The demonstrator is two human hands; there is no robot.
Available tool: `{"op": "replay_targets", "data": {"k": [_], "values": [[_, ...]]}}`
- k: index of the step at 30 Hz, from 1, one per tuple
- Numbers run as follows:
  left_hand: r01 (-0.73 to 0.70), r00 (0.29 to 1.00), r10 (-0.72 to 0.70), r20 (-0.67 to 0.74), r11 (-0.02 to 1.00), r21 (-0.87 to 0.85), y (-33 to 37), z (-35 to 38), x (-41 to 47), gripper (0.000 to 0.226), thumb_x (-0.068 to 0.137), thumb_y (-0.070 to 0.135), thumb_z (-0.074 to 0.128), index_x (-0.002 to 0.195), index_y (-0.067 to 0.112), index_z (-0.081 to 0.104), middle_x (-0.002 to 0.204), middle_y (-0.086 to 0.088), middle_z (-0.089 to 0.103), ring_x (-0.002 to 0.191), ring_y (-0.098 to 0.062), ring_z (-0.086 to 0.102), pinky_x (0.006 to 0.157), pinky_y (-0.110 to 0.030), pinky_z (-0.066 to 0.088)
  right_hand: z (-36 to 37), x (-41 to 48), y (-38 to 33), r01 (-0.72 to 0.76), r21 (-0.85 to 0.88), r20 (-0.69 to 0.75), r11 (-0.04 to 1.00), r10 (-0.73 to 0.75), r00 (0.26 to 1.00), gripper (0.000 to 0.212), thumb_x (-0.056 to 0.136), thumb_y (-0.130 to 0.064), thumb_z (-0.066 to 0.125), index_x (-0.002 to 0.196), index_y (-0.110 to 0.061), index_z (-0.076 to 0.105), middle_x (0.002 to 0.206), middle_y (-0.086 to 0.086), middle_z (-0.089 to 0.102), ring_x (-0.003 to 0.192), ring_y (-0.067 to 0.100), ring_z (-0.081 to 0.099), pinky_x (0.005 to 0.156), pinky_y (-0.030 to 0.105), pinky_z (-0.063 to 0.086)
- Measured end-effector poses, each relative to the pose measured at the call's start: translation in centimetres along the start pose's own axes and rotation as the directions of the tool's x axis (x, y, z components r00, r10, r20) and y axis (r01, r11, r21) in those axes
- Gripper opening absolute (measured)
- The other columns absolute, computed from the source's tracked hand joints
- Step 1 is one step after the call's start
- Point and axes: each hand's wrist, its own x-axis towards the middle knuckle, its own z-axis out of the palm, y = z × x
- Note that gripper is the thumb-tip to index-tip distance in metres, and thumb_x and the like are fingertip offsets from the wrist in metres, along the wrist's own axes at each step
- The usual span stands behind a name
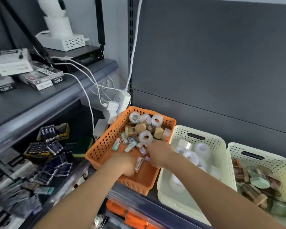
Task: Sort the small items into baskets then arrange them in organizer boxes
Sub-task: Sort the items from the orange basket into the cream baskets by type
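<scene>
Two hands of yours reached into the orange basket. Your left hand was curled around a small boxed item, which stuck out on its thumb side. Your right hand was closed over small purple packets at its fingertips; how many it held I could not tell. Beyond both hands, more small boxes, clear tape rolls and tan tape rolls lay loose in the same basket. Just right of your right hand stood a cream basket with clear tape rolls in it, and further right, a second cream basket held brown and green items.
</scene>
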Motion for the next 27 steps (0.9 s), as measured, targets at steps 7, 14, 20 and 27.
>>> {"op": "replay_targets", "data": {"k": [7,14,20,27], "values": [[0.188,0.935,-0.215,-0.281,0.975,-0.119,-4.0,-1.1,0.1,0.012,0.088,0.022,0.054,0.093,0.019,0.065,0.093,-0.001,0.064,0.079,-0.021,0.059,0.069,-0.033,0.053,0.2,2.4,-0.7,-0.038,-0.026,0.083,0.999,0.040,0.996,0.015,0.091,-0.016,0.057,0.104,-0.010,0.062,0.110,0.009,0.063,0.104,0.030,0.060,0.071,0.032,0.044],[0.005,0.908,-0.114,-0.403,0.965,-0.262,-5.1,0.3,1.7,0.051,0.085,0.043,0.064,0.128,0.019,0.052,0.128,-0.005,0.046,0.117,-0.024,0.046,0.097,-0.040,0.044,1.3,3.0,-2.1,0.056,0.016,0.050,0.998,-0.057,0.997,0.027,0.088,-0.008,0.058,0.115,-0.011,0.058,0.110,0.010,0.063,0.100,0.028,0.061,0.076,0.034,0.053],[0.031,0.979,-0.083,-0.186,0.963,-0.267,-5.1,0.3,1.2,0.114,0.049,0.070,0.078,0.143,0.024,0.032,0.141,-0.006,0.029,0.128,-0.028,0.032,0.105,-0.045,0.036,1.7,3.1,-2.5,0.167,-0.014,0.062,0.986,-0.165,0.984,0.039,0.090,-0.010,0.053,0.129,-0.014,0.048,0.120,0.013,0.050,0.107,0.033,0.054,0.081,0.041,0.050],[0.016,0.969,-0.069,-0.239,0.976,-0.217,-5.0,0.2,1.0,0.099,0.048,0.069,0.079,0.129,0.020,0.049,0.124,-0.005,0.041,0.108,-0.024,0.044,0.091,-0.039,0.044,1.7,3.3,-2.4,0.143,-0.063,0.071,0.988,-0.139,0.988,0.053,0.088,-0.015,0.061,0.136,-0.020,0.039,0.121,0.011,0.048,0.106,0.032,0.055,0.079,0.042,0.053]]}}
